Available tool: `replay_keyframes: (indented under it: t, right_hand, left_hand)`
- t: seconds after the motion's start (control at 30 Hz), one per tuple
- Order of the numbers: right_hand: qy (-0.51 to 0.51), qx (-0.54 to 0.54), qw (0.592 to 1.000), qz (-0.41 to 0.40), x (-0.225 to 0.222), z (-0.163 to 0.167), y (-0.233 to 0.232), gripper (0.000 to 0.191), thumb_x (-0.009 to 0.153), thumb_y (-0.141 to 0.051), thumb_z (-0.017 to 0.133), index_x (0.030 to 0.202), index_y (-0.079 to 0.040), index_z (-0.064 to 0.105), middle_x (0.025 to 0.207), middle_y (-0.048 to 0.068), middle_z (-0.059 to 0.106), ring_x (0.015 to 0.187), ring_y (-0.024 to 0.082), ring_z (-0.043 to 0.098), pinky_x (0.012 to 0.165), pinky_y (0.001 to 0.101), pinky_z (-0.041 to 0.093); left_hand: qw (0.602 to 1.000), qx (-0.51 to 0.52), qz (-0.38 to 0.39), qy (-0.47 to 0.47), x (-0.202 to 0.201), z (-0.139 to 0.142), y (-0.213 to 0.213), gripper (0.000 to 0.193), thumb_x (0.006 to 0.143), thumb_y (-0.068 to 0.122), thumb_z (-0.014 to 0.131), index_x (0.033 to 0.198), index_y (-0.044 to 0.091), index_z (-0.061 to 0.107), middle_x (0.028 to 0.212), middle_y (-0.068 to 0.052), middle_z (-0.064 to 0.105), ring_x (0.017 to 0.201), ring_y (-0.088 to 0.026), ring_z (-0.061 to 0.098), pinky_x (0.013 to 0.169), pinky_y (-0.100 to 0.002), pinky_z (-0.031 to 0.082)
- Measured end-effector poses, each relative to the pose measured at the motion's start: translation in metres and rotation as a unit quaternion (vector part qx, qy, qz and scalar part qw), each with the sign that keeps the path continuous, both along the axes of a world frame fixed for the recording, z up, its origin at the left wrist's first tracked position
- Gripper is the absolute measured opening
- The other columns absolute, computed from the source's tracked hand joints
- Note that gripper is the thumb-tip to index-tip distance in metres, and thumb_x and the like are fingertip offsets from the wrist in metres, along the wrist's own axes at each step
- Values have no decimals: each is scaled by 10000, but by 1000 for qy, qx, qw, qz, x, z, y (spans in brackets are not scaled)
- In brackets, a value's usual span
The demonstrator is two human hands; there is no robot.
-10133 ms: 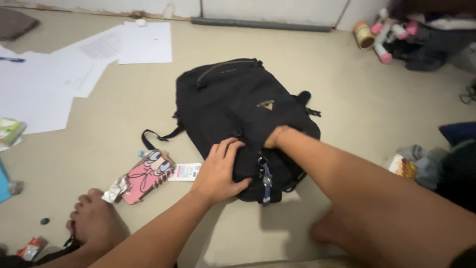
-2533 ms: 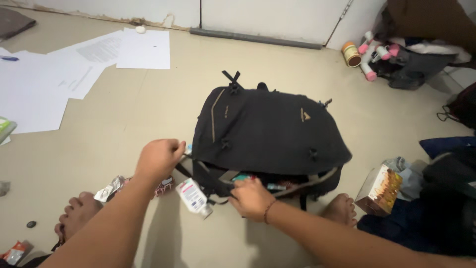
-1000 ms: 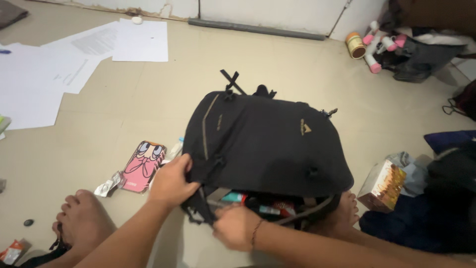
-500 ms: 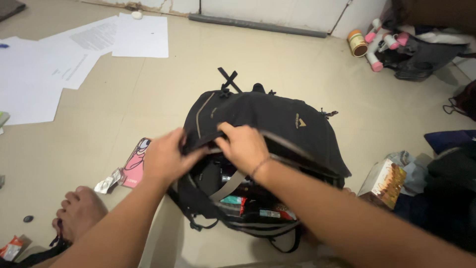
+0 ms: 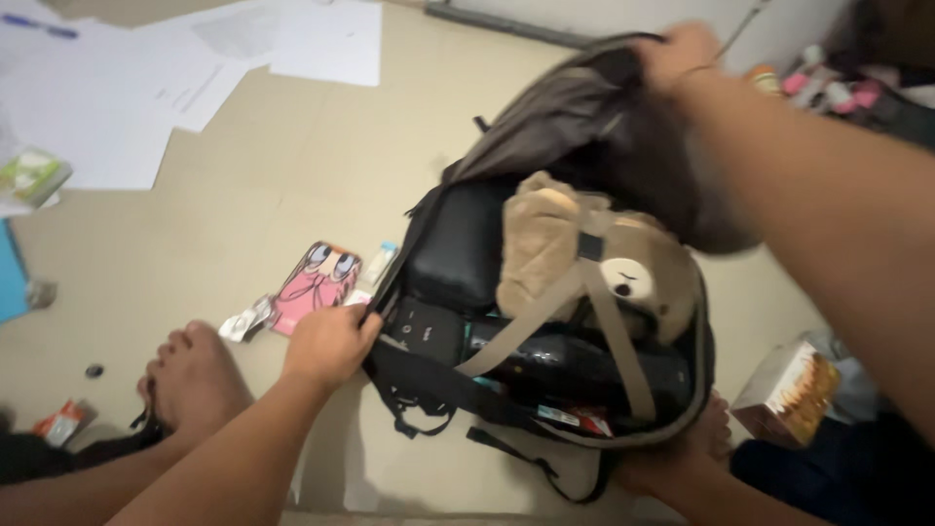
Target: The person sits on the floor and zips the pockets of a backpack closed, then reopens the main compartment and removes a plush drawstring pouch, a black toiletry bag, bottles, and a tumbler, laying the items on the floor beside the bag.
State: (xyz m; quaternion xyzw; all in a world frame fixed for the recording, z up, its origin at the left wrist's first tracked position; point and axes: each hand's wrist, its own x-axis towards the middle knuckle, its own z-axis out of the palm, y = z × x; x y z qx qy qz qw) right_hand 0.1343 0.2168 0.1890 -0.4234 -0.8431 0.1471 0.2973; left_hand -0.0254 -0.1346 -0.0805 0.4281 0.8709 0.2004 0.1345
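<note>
A black backpack (image 5: 443, 385) lies open on the floor in front of me. My right hand (image 5: 682, 54) grips its front flap (image 5: 584, 107) and holds it lifted up and back. My left hand (image 5: 326, 341) grips the backpack's left rim near the zip. Inside, a brown stuffed bear (image 5: 584, 253) lies under two crossed tan straps (image 5: 594, 312), beside a black case (image 5: 458, 244) and other dark items. A pink cartoon-print phone case (image 5: 317, 287) lies on the floor just left of the bag.
White paper sheets (image 5: 195, 68) cover the floor at the upper left. My bare foot (image 5: 195, 375) rests at the lower left, with small wrappers (image 5: 63, 421) near it. A snack box (image 5: 794, 390) and dark clothes sit at the right. Clutter lies at the top right by the wall.
The flap, closed a second ago, has been pulled up and back by my right hand, exposing the bear and the contents. My left hand shifted to the bag's left rim.
</note>
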Motion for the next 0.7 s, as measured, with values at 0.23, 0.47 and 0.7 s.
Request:
replay_keyframes:
  t: [0.23,0.47,0.7]
  right_hand:
    - [-51,46,994,-81,49,-58,29,317,951,-311,774,1055,-12,792,944,216,746,856,374,720,771,448,549]
    - [-38,-4,998,54,77,-90,-5,765,952,-346,742,1431,55,301,974,179,749,907,371,703,837,449,529]
    - [-116,62,974,183,97,-164,-90,488,900,-427,717,1205,-54,643,1231,179,670,1190,368,599,1045,470,463]
  left_hand:
    - [1000,-5,13,-6,-1,-21,-10,414,944,410,535,859,64,747,809,-233,708,831,-439,682,822,-535,530]
    - [999,12,30,-23,0,-13,-8,406,921,422,562,899,57,738,803,-240,711,836,-437,687,825,-527,530]
    - [996,74,31,-49,3,2,34,412,935,408,566,966,27,720,891,-258,714,903,-453,675,839,-540,520]
